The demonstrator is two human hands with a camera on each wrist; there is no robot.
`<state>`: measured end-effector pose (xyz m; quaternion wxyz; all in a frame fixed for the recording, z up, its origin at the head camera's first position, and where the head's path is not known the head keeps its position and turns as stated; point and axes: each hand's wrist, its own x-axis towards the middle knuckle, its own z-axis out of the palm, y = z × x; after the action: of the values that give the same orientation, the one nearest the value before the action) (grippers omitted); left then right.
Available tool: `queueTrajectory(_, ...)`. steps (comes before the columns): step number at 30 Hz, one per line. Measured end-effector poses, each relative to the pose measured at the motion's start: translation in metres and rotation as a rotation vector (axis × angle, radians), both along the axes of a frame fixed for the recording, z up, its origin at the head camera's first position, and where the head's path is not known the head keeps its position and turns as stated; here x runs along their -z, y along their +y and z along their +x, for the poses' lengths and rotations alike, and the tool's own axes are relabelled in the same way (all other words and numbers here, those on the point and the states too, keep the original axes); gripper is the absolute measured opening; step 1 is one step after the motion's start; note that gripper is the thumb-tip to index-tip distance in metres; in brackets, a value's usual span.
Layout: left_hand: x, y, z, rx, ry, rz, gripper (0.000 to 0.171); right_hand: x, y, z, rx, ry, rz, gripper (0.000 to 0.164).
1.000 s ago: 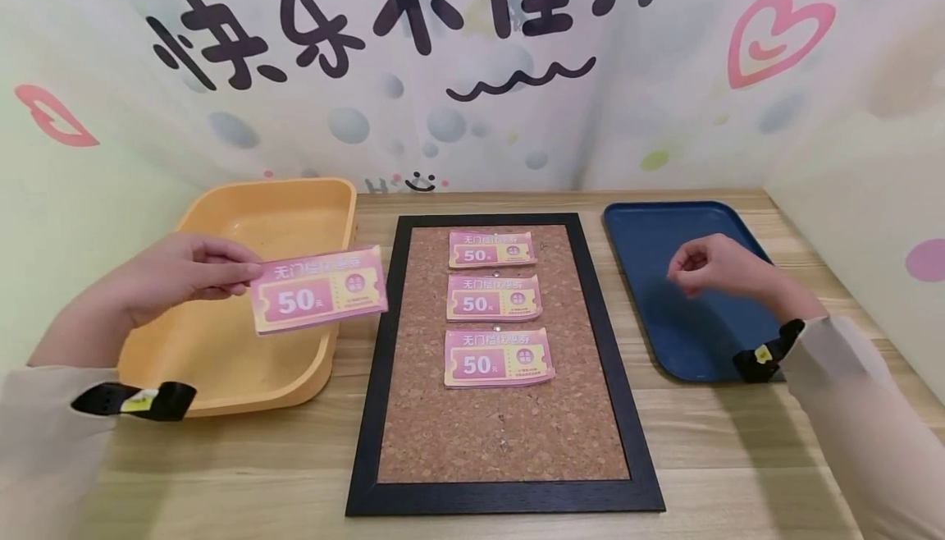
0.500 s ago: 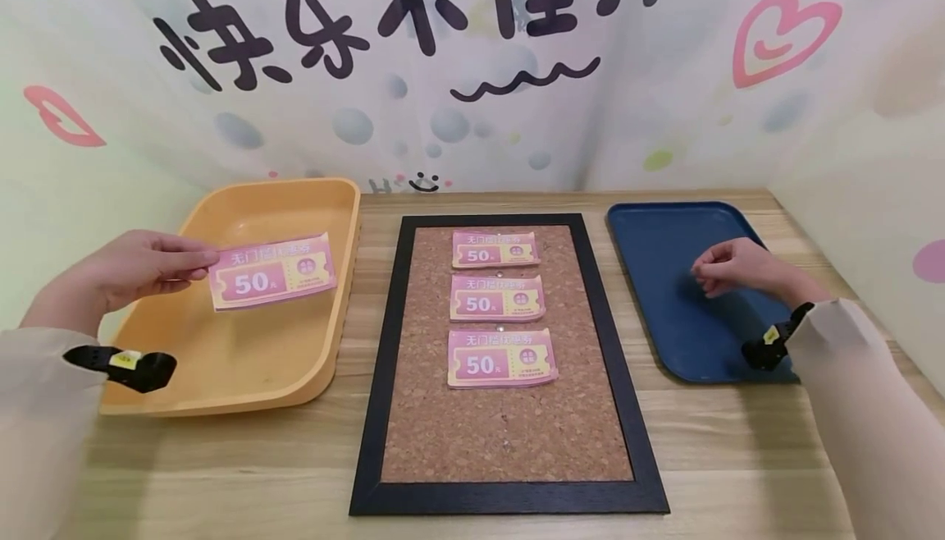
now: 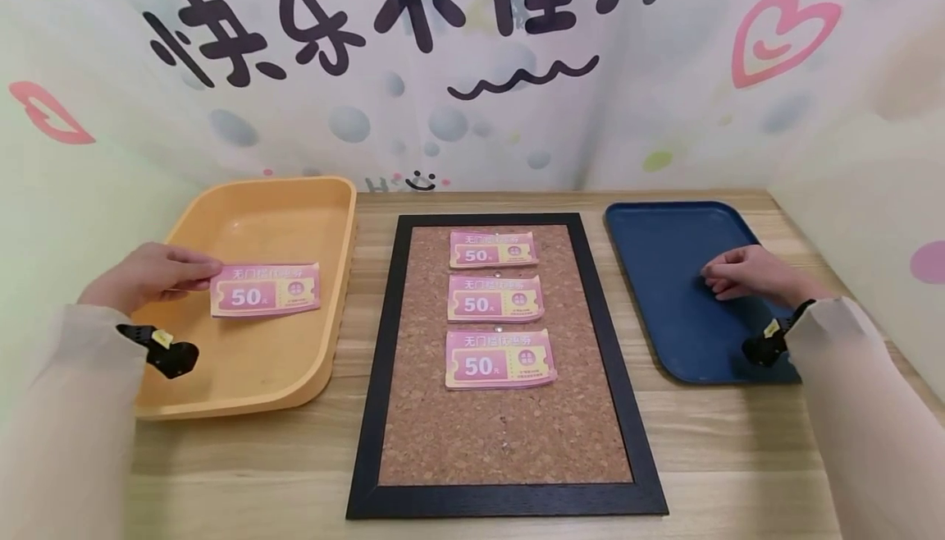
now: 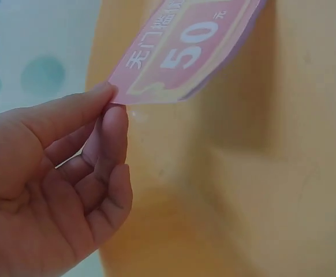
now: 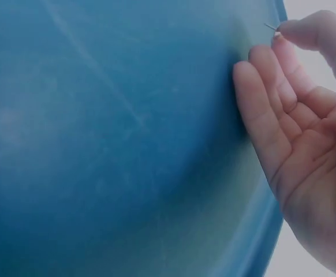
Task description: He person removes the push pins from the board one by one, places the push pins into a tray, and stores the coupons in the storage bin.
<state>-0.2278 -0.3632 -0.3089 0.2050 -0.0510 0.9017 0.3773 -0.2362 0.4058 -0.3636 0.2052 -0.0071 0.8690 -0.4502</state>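
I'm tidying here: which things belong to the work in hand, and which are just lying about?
Likely in use:
coupon in left hand
pin-like piece in right hand
orange tray
blue tray
cork board
three coupons on it

Likely incidental:
printed backdrop
black wrist straps

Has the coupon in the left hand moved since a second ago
Yes, leftward. The coupon overlapped the right rim of the orange tray; now it shows within that rim, farther from the black-framed corkboard.

Loose off-white sleeves [image 3: 867, 409], black wrist straps [image 3: 175, 359], yellow labels [image 3: 162, 336].
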Motion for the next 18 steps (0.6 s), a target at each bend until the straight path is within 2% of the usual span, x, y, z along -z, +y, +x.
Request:
queueTrajectory(9,0.025,-0.011,-0.002,-0.088,0.027,0.001,0.061,0.0,0.001,-0.004,0.008,0.016,0.05,0.033)
queueTrajectory(12,0.029,-0.008,-0.004,-0.066,0.071,-0.045,0.061,0.0,0.001,-0.004,0.01,0.016,0.066,0.034)
queueTrajectory(18,0.037,-0.005,-0.006,-0.005,0.148,-0.137,0.043,0.002,-0.002,-0.004,0.012,0.022,0.089,0.035)
